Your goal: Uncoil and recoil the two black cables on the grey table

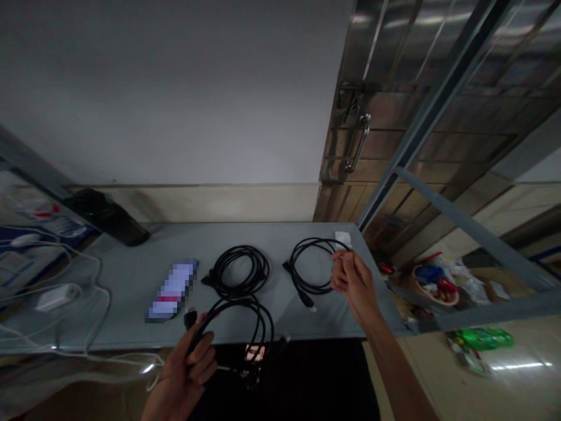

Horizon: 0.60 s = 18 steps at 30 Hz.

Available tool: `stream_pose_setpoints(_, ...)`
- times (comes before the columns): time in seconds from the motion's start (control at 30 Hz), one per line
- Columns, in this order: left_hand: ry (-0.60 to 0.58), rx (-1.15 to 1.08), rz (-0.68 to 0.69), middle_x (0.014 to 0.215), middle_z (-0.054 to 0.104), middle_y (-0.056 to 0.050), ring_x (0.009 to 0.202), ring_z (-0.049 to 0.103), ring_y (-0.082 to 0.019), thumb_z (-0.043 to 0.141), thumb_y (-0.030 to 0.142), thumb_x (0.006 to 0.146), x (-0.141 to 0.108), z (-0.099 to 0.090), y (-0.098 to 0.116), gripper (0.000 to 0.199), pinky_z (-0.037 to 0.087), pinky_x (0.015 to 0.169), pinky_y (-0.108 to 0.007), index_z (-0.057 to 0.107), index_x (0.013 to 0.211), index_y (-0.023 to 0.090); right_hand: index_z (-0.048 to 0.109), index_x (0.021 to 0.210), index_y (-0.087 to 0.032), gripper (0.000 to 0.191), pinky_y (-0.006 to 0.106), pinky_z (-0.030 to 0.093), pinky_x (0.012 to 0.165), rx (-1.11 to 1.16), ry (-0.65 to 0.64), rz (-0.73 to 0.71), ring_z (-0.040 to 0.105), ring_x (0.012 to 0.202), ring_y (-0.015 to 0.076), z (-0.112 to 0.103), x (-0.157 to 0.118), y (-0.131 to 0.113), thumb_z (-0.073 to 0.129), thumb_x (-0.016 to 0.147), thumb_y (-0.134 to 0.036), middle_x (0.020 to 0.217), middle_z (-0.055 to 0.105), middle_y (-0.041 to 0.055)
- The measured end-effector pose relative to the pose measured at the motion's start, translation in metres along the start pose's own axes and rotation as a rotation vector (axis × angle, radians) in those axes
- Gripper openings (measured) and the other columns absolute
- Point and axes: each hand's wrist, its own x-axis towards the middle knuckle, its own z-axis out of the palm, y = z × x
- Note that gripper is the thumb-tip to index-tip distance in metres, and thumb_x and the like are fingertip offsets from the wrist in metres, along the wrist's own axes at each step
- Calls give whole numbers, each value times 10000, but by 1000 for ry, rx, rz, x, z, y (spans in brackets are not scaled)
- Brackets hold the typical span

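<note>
My left hand is wrapped round a looped black cable, held over the shelf's front edge. A dark plug sticks up beside my thumb. At the right, my right hand is closed in a pinch at the edge of another black cable coil that lies on the shelf. Its plug end points toward the front. Between the hands rests a thicker coil of black cable, partly behind the held loops. The fingertips of my right hand hide part of the coil they touch.
On the grey shelf are a phone, a black bottle-like object, a white adapter and white cords. A small white paper lies behind my right hand. A metal post rises at the right; a filled basket stands beyond.
</note>
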Motion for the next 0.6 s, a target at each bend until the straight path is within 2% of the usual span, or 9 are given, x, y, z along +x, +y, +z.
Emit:
stream_pose_setpoints(0.1, -13, -27, 13, 630, 298, 144, 421, 253, -28, 947, 329, 826, 1, -4, 3, 440, 183, 422, -168, 720, 1194, 246, 656, 1082, -240, 599, 211, 247, 445, -91, 56, 64, 262, 486, 71, 3, 17, 17, 675, 1007, -834, 683, 300, -115)
stream_pose_setpoints(0.23, -65, -108, 12, 602, 358, 138, 394, 343, -30, 893, 302, 909, -7, -1, 12, 315, 258, 395, -159, 729, 1170, 231, 608, 1098, -237, 702, 233, 279, 438, -237, 112, 88, 284, 491, 94, 0, 47, 44, 548, 979, -926, 697, 318, -112)
stream_pose_setpoints(0.3, -87, -135, 13, 601, 398, 130, 402, 399, -35, 865, 286, 943, -12, 1, 17, 314, 308, 397, -155, 735, 1223, 225, 593, 1115, -234, 706, 273, 390, 483, -346, 151, 64, 368, 529, 127, -4, 61, 55, 487, 989, -921, 713, 382, -91)
stream_pose_setpoints(0.37, -84, -145, 23, 601, 409, 124, 409, 405, -41, 830, 266, 969, -16, 2, 21, 326, 328, 399, -158, 730, 1277, 226, 597, 1164, -221, 707, 383, 570, 679, -472, 198, 12, 567, 724, 210, -7, 66, 59, 549, 962, -897, 825, 551, -7)
stream_pose_setpoints(0.4, -76, -144, 31, 601, 407, 122, 411, 394, -43, 814, 257, 979, -17, 2, 22, 327, 330, 400, -160, 726, 1293, 232, 603, 1214, -206, 730, 473, 609, 858, -525, 223, -18, 641, 932, 276, -6, 63, 58, 627, 929, -878, 974, 640, 72)
stream_pose_setpoints(0.43, -64, -143, 40, 602, 402, 120, 412, 380, -45, 801, 251, 986, -17, 2, 22, 324, 327, 401, -162, 722, 1300, 241, 605, 1288, -184, 771, 567, 569, 1047, -584, 242, -59, 631, 1176, 347, -4, 55, 54, 692, 905, -848, 1181, 672, 161)
stream_pose_setpoints(0.5, -33, -142, 62, 599, 384, 121, 405, 347, -45, 791, 260, 992, -15, 3, 19, 305, 306, 393, -163, 722, 1289, 247, 556, 1479, -147, 824, 675, 362, 1287, -717, 234, -187, 433, 1534, 424, 6, 28, 40, 736, 949, -751, 1561, 536, 265)
stream_pose_setpoints(0.53, -22, -145, 74, 596, 375, 123, 399, 336, -43, 790, 271, 995, -14, 5, 17, 295, 293, 385, -162, 725, 1281, 239, 505, 1575, -146, 769, 691, 305, 1323, -834, 174, -298, 381, 1605, 420, 14, 10, 31, 650, 1048, -687, 1659, 467, 271)
stream_pose_setpoints(0.6, -27, -155, 90, 592, 365, 128, 386, 325, -36, 787, 290, 1008, -12, 11, 11, 301, 271, 371, -158, 731, 1293, 213, 432, 1677, -227, 594, 624, 349, 1322, -1002, -80, -507, 457, 1598, 349, 34, -30, 14, 559, 1167, -504, 1661, 527, 211)
